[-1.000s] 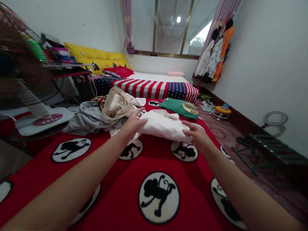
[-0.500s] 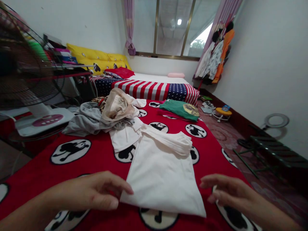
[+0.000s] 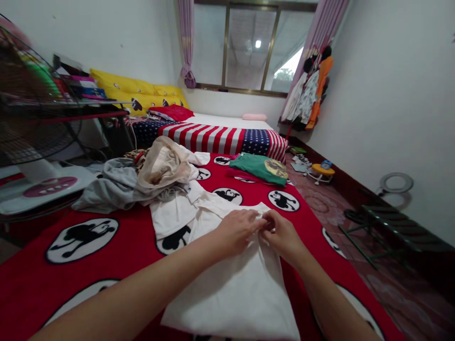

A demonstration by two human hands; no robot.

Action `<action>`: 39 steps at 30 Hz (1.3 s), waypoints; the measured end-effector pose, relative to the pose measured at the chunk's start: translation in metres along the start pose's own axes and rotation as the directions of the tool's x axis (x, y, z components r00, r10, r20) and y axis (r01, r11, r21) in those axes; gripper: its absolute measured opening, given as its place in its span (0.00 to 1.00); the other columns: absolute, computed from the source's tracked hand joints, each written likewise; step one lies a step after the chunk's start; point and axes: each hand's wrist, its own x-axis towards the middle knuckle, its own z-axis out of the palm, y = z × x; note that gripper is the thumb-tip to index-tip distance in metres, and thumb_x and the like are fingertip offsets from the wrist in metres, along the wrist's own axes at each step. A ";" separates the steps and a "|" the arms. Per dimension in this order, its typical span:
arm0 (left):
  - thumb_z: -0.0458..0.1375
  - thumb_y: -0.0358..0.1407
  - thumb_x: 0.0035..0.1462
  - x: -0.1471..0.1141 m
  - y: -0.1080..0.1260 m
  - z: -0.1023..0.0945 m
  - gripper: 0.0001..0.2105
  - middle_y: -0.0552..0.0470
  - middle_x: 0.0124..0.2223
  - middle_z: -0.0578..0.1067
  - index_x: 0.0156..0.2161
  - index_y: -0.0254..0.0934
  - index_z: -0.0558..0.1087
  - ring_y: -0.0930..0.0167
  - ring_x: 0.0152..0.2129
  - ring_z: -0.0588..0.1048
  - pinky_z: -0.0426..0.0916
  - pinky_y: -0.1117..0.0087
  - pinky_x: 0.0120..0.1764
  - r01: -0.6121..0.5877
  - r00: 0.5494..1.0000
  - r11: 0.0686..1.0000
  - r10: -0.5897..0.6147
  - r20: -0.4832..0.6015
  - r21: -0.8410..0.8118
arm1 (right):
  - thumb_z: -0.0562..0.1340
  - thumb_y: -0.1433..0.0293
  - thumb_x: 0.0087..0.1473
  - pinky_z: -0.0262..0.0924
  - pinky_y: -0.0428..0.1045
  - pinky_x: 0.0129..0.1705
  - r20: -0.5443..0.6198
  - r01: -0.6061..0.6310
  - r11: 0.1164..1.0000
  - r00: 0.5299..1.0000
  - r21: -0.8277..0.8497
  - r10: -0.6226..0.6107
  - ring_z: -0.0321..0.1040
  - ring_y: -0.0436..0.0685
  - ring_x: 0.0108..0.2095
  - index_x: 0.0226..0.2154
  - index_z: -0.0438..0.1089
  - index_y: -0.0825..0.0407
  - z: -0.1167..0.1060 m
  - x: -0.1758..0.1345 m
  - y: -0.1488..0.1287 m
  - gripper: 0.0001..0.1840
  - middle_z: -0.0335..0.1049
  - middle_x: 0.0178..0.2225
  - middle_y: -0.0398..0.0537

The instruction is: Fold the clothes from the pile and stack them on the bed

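Note:
A folded white shirt (image 3: pixel 234 293) lies flat on the red bedspread with black figures in white ovals (image 3: pixel 135 246). Both hands meet at the far right part of the shirt, by its collar end. My left hand (image 3: pixel 240 229) is closed on the fabric, fingers pointing right. Close against it, my right hand (image 3: pixel 280 232) pinches the same edge between thumb and fingers. The fingertips partly hide the cloth they grip. Left of this shirt, another white garment (image 3: pixel 172 215) reaches out from a heap of clothes.
Grey clothes (image 3: pixel 110 184) and a beige garment (image 3: pixel 161 163) are heaped at the left. Toward the far end lies a folded green shirt (image 3: pixel 259 168) on something red. A fan (image 3: pixel 46 184) stands left; a folding stool (image 3: pixel 401 227) stands right on the floor.
Both hands have moved from beside the shirt's near end up to its far right collar end and closed on the fabric there. The view has shifted slightly.

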 end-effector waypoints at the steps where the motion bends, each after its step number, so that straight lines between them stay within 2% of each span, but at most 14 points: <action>1: 0.57 0.27 0.51 0.004 0.001 0.005 0.29 0.44 0.54 0.69 0.60 0.42 0.62 0.62 0.48 0.71 0.68 0.61 0.49 0.020 1.000 1.000 -0.020 0.017 0.022 | 0.58 0.73 0.45 0.58 0.46 0.31 -0.070 -0.002 0.999 0.998 0.033 0.004 0.69 0.53 0.29 0.32 0.63 0.51 0.004 -0.001 0.003 0.07 0.71 0.30 0.45; 5: 0.52 0.28 0.57 0.012 -0.002 0.016 0.28 0.48 0.45 0.72 0.62 0.51 0.58 0.65 0.38 0.73 0.69 0.65 0.40 0.077 0.997 0.996 -0.077 -0.002 0.053 | 0.58 0.69 0.49 0.57 0.48 0.31 -0.283 -0.075 0.997 0.957 -0.020 0.067 0.69 0.57 0.29 0.42 0.61 0.52 0.017 -0.012 -0.001 0.15 0.71 0.30 0.46; 8: 0.51 0.29 0.58 0.014 -0.010 0.017 0.25 0.48 0.39 0.74 0.61 0.44 0.60 0.65 0.35 0.74 0.67 0.67 0.38 0.146 0.987 0.987 -0.151 -0.063 -0.066 | 0.57 0.66 0.54 0.55 0.48 0.28 -0.297 -0.034 0.999 0.954 -0.009 0.030 0.69 0.57 0.27 0.51 0.55 0.54 0.028 -0.026 -0.017 0.23 0.70 0.27 0.44; 12: 0.51 0.30 0.55 0.020 -0.031 0.003 0.15 0.50 0.33 0.76 0.47 0.37 0.72 0.66 0.31 0.73 0.63 0.71 0.32 0.276 0.942 0.906 -0.321 -0.098 -0.321 | 0.55 0.66 0.58 0.52 0.48 0.27 -0.098 0.156 0.982 0.981 -0.106 -0.167 0.67 0.54 0.24 0.39 0.64 0.51 0.042 -0.043 -0.030 0.07 0.71 0.26 0.45; 14: 0.54 0.33 0.53 0.024 -0.041 -0.010 0.07 0.53 0.24 0.71 0.28 0.36 0.73 0.70 0.23 0.69 0.58 0.72 0.26 0.306 0.940 0.856 -0.340 -0.007 -0.418 | 0.57 0.69 0.57 0.51 0.48 0.28 0.053 0.292 0.935 0.956 -0.202 -0.287 0.67 0.54 0.26 0.29 0.65 0.50 0.048 -0.046 -0.031 0.05 0.72 0.28 0.46; 15: 0.56 0.36 0.51 0.027 -0.045 -0.017 0.11 0.55 0.19 0.67 0.21 0.36 0.69 0.72 0.19 0.65 0.54 0.73 0.24 0.343 0.933 0.817 -0.352 0.071 -0.463 | 0.58 0.70 0.56 0.51 0.48 0.28 0.099 0.340 0.911 0.940 -0.232 -0.326 0.67 0.54 0.27 0.28 0.65 0.50 0.050 -0.046 -0.030 0.06 0.73 0.29 0.47; 17: 0.60 0.41 0.48 0.030 -0.048 -0.029 0.17 0.58 0.15 0.60 0.15 0.36 0.63 0.76 0.15 0.58 0.49 0.72 0.21 0.459 0.886 0.676 -0.396 0.241 -0.577 | 0.59 0.71 0.55 0.51 0.48 0.29 0.130 0.384 0.886 0.923 -0.260 -0.362 0.68 0.54 0.28 0.28 0.66 0.51 0.052 -0.044 -0.028 0.05 0.73 0.30 0.47; 19: 0.63 0.45 0.43 0.031 -0.048 -0.036 0.17 0.58 0.16 0.62 0.18 0.35 0.66 0.77 0.14 0.58 0.50 0.73 0.20 0.528 0.833 0.421 -0.424 0.354 -0.738 | 0.59 0.71 0.55 0.51 0.47 0.30 0.130 0.384 0.884 0.923 -0.266 -0.362 0.68 0.54 0.29 0.28 0.67 0.51 0.052 -0.043 -0.027 0.04 0.73 0.29 0.47; 22: 0.67 0.46 0.39 0.032 -0.044 -0.030 0.17 0.54 0.22 0.71 0.27 0.33 0.72 0.75 0.18 0.66 0.57 0.74 0.23 0.399 0.815 0.060 -0.481 0.324 -0.915 | 0.59 0.70 0.55 0.50 0.47 0.30 0.141 0.383 0.886 0.923 -0.260 -0.358 0.67 0.53 0.28 0.29 0.68 0.52 0.051 -0.043 -0.026 0.04 0.74 0.30 0.47; 24: 0.68 0.46 0.40 0.033 -0.043 -0.019 0.19 0.52 0.27 0.74 0.33 0.32 0.74 0.74 0.21 0.70 0.61 0.74 0.26 0.296 0.829 -0.010 -0.494 0.262 -0.955 | 0.59 0.70 0.55 0.50 0.47 0.29 0.134 0.369 0.905 0.928 -0.210 -0.348 0.67 0.52 0.27 0.30 0.68 0.51 0.050 -0.043 -0.025 0.04 0.74 0.30 0.46; 27: 0.69 0.42 0.40 0.030 -0.045 -0.008 0.24 0.46 0.40 0.78 0.44 0.34 0.74 0.69 0.32 0.75 0.66 0.71 0.35 0.194 0.849 0.111 -0.517 0.110 -0.975 | 0.58 0.71 0.55 0.51 0.46 0.30 0.037 0.228 0.972 0.973 -0.059 -0.226 0.66 0.51 0.26 0.32 0.69 0.51 0.049 -0.041 -0.022 0.04 0.72 0.27 0.44; 31: 0.67 0.43 0.44 0.007 -0.063 -0.019 0.26 0.41 0.46 0.77 0.48 0.33 0.73 0.63 0.44 0.74 0.66 0.64 0.48 0.199 0.761 0.402 -0.638 -0.117 -0.894 | 0.56 0.71 0.56 0.53 0.45 0.29 -0.053 0.089 0.987 0.995 0.134 -0.082 0.65 0.51 0.26 0.32 0.69 0.51 0.046 -0.035 -0.017 0.06 0.71 0.26 0.44; 35: 0.64 0.43 0.45 -0.036 -0.088 -0.039 0.23 0.42 0.46 0.77 0.46 0.33 0.75 0.61 0.42 0.74 0.68 0.64 0.44 0.439 0.709 0.575 -0.693 -0.126 -0.691 | 0.56 0.71 0.55 0.55 0.46 0.32 -0.041 0.114 0.978 0.993 0.173 -0.109 0.66 0.52 0.28 0.31 0.71 0.52 0.044 -0.032 -0.016 0.07 0.72 0.27 0.44; 39: 0.64 0.39 0.42 -0.067 -0.100 -0.046 0.22 0.45 0.47 0.77 0.46 0.35 0.77 0.62 0.42 0.74 0.69 0.69 0.38 0.515 0.764 0.635 -0.645 -0.029 -0.576 | 0.57 0.71 0.55 0.55 0.46 0.31 -0.018 0.133 0.978 0.991 0.159 -0.132 0.66 0.52 0.29 0.30 0.71 0.52 0.043 -0.032 -0.016 0.07 0.71 0.27 0.44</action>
